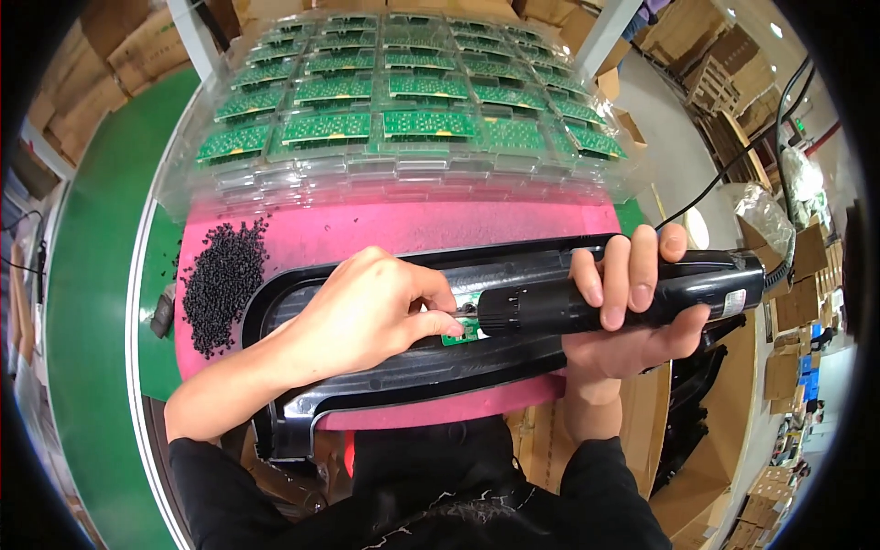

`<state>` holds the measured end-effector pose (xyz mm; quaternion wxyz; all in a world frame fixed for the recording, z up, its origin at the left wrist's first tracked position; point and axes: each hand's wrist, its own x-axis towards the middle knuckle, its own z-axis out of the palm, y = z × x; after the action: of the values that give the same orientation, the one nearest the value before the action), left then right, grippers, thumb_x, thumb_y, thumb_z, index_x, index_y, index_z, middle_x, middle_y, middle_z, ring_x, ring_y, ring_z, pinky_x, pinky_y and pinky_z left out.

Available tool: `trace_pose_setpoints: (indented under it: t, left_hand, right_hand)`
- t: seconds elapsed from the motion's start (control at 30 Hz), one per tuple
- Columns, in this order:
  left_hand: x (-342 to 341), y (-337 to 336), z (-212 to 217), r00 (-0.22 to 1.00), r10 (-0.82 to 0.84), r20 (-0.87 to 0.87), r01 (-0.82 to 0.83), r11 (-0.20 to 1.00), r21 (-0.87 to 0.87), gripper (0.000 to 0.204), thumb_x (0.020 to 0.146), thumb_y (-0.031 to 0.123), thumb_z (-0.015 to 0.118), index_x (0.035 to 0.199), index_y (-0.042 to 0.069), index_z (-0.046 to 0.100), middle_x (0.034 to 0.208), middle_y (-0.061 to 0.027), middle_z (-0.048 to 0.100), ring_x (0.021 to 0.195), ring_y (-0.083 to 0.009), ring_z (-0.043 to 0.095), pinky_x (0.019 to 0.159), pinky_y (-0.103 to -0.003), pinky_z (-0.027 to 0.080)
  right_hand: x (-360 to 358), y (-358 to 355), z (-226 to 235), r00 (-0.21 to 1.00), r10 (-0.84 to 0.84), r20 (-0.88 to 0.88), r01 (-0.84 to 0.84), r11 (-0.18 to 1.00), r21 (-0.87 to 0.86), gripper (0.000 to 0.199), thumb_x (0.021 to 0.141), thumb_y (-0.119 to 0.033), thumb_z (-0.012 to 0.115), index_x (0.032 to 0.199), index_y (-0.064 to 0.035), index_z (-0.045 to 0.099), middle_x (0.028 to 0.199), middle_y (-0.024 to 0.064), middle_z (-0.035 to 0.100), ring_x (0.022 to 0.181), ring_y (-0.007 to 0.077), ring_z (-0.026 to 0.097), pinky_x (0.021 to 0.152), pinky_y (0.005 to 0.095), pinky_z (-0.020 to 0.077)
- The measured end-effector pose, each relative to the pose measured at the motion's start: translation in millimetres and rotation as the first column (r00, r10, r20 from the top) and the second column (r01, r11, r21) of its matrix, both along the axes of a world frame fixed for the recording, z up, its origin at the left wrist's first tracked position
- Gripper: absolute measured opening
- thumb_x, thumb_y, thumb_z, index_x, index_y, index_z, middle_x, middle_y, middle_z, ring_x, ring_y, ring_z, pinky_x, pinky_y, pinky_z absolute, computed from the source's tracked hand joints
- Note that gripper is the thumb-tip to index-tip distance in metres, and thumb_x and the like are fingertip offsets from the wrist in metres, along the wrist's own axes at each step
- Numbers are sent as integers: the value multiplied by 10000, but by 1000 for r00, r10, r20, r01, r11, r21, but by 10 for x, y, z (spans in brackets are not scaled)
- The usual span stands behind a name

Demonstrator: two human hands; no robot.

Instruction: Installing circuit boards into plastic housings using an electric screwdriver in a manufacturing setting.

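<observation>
As the screwdriver [532,310] points crosswise left, right hand [616,353] clasps it, left hand [374,307] pinches its tip [469,316].

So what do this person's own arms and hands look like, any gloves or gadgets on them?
Both the left hand and right hand are bare: no gloves, rings or watch show. The forearms are uncovered up to black sleeves, which end around the elbows and match a black top with pale, jagged lines.
</observation>
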<state>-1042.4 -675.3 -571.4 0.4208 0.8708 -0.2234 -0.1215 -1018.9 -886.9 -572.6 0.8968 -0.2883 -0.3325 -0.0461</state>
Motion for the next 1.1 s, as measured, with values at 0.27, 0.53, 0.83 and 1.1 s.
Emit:
trace_pose_setpoints:
  t: [0.27,0.53,0.83,1.1]
  left_hand:
    - [16,12,-25,993,-57,-101,36,979,-198,191,842,149,625,899,-32,635,724,-168,641,687,-289,642,639,-358,475]
    - [40,84,-135,881,139,453,-48,977,-207,124,718,20,700,836,8,663,686,-106,641,612,-208,617,560,-315,456]
    - [-22,333,157,626,-45,778,-147,973,175,139,673,29,679,778,20,589,689,-98,590,663,-281,600,589,-369,453]
    - [-103,449,-190,919,179,353,-134,980,-147,131,889,59,542,791,-26,558,620,-77,544,566,-183,554,575,-294,464]
  right_hand:
    - [2,26,-21,1000,2,-5,-2,999,-44,551,715,-345,714,1127,-124,424,766,-5,482,613,126,500,747,333,367]
    - [98,198,88,992,-29,120,66,946,-318,810,659,-546,761,1225,-79,419,906,7,471,866,156,480,804,318,381]
    - [69,326,418,989,-122,90,150,855,-497,535,896,-544,479,1147,-78,404,563,-42,389,430,85,373,486,269,352]
    - [199,429,-10,984,-160,72,174,828,-533,405,875,-433,526,1042,-72,448,549,-6,402,417,97,364,473,269,347]
